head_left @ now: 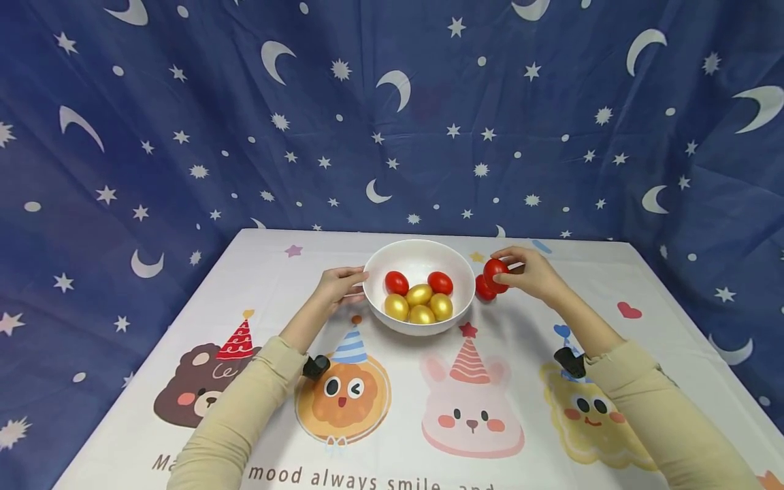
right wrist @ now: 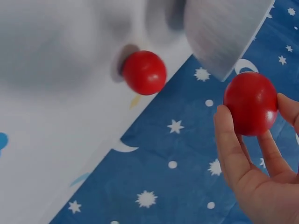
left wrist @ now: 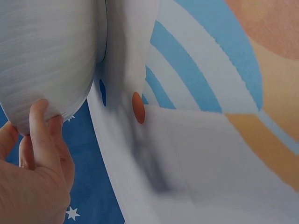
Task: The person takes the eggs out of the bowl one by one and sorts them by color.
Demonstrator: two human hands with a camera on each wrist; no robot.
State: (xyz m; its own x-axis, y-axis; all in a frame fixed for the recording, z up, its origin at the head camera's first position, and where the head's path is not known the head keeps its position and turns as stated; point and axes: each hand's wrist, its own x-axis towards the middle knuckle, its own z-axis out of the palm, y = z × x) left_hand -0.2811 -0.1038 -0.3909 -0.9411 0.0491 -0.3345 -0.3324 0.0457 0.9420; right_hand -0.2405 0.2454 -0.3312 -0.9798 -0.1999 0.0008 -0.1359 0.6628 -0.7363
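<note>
A white bowl stands at the middle of the table, holding two red eggs and several golden eggs. My left hand grips the bowl's left rim; the left wrist view shows thumb and fingers pinching the edge of the bowl. Just off the bowl's right side, my right hand holds a red egg between thumb and fingers, raised above the table. In the right wrist view that held egg is fully visible. Another red egg lies on the cloth beside the bowl, partly hidden behind the held one.
A white tablecloth with printed cartoon animals and lettering covers the table. Behind and around it hangs a dark blue curtain with moons and stars. Black wrist-worn devices sit at both cuffs.
</note>
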